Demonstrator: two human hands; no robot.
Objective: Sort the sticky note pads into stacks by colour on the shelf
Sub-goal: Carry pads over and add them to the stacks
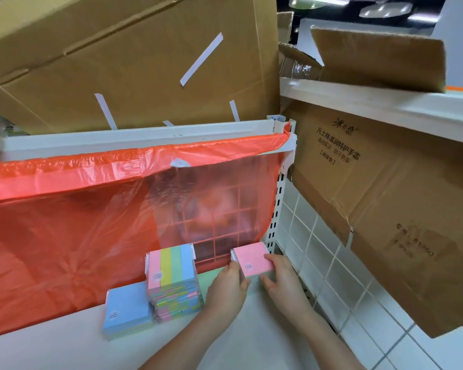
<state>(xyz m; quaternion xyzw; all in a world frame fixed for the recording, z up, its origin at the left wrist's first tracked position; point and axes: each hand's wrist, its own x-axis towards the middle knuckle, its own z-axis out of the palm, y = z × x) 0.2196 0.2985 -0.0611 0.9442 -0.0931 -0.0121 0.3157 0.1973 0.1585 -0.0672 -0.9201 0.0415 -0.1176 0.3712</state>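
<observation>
Holding the pink pad stack [253,259] at lower centre-right, we see the left hand [229,285] and right hand [281,279] in a closed grip on its sides above the shelf [246,340]; striped stack [171,279] and blue pads [125,309] lie left.

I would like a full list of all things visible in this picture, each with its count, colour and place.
pink pad stack: one, pink, at the right end of the shelf, held between both hands
multicolour pad stack: one tall stack, striped pink, yellow, green and blue, middle of the shelf
blue pad stack: one low stack, light blue, left of the multicolour one
shelf: one, white, under the pads
plastic sheet: one, orange-red, hanging behind the pads
wire grid panel: one, white, on the right side
cardboard boxes: several, brown, above and to the right
left hand: one, holds the pink stack's left side
right hand: one, holds its right side
</observation>
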